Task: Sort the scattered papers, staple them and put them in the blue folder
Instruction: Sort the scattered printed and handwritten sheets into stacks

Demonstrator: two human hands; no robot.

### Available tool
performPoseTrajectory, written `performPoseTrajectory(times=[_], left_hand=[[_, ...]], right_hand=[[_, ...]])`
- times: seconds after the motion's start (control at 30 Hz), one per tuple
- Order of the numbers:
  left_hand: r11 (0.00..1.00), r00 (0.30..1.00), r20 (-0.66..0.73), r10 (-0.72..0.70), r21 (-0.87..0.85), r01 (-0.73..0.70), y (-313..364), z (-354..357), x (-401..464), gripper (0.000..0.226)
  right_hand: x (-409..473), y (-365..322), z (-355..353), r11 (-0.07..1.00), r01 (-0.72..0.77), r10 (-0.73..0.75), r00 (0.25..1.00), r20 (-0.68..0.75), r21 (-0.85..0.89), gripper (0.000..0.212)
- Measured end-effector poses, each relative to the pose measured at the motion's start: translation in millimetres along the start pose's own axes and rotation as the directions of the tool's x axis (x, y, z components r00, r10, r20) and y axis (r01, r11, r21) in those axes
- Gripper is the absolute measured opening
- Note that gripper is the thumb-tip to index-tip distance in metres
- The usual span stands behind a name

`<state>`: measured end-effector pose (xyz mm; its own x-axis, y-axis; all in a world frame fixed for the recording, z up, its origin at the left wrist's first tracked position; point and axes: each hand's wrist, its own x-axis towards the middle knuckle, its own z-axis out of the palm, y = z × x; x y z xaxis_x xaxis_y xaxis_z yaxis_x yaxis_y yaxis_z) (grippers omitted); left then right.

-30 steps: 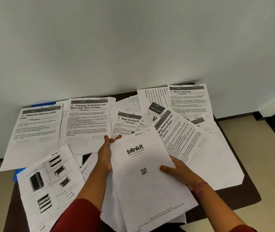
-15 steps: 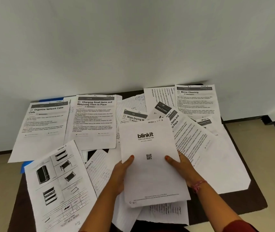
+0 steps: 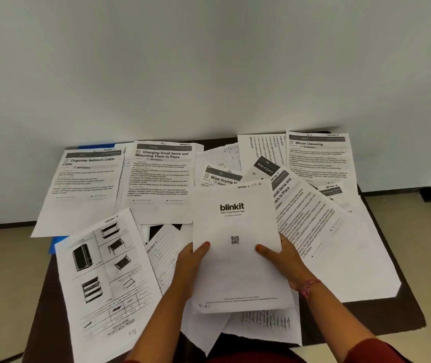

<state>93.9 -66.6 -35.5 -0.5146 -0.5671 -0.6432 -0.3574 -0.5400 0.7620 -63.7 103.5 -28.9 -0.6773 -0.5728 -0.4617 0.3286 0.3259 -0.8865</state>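
Observation:
A white sheet printed "blinkit" (image 3: 235,271) is held over the middle of the table. My left hand (image 3: 190,263) pinches its left edge, thumb on top. My right hand (image 3: 282,260) pinches its right edge the same way. Several printed papers lie scattered around it: "Organize Network Cable Coils" (image 3: 83,184), "Charging Small Items" (image 3: 160,179), "Mirror Cleaning" (image 3: 319,158) and a furniture drawing sheet (image 3: 99,279). The blue folder (image 3: 54,244) shows only as slivers under the papers at the left. No stapler is in view.
The dark table (image 3: 392,315) stands against a white wall (image 3: 209,61). Papers hang over its left and front edges. Tiled floor (image 3: 413,231) lies to the right and left.
Both hands have brought the blinkit sheet upright and square in front of me. My left hand slid from the sheet's top corner down to its left edge.

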Motion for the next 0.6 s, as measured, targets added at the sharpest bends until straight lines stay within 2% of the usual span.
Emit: performPoseTrajectory(times=[0.13,0.23,0.47,0.6], left_hand=[[0.992,0.999,0.035,-0.004,0.130,-0.001,-7.6,-20.7,-9.5,0.020],[0.988,0.998,0.057,0.011,0.150,-0.019,-8.9,-32.6,-17.8,0.024],[0.970,0.992,0.021,0.121,0.210,-0.122,-3.7,-61.3,-28.9,0.043],[0.976,0.992,-0.022,0.125,0.180,-0.119,-1.2,-81.4,-30.9,0.042]], right_hand=[[-0.1,2.4,12.3,1.000,0.000,0.001,0.999,-0.033,0.017,0.063],[3.1,3.6,23.9,1.000,0.028,-0.027,0.999,-0.041,0.008,0.072],[9.1,8.2,60.3,0.999,0.012,-0.011,1.000,-0.022,0.044,0.051],[18.8,9.0,80.8,0.995,-0.044,0.047,0.998,-0.029,0.085,0.058]])
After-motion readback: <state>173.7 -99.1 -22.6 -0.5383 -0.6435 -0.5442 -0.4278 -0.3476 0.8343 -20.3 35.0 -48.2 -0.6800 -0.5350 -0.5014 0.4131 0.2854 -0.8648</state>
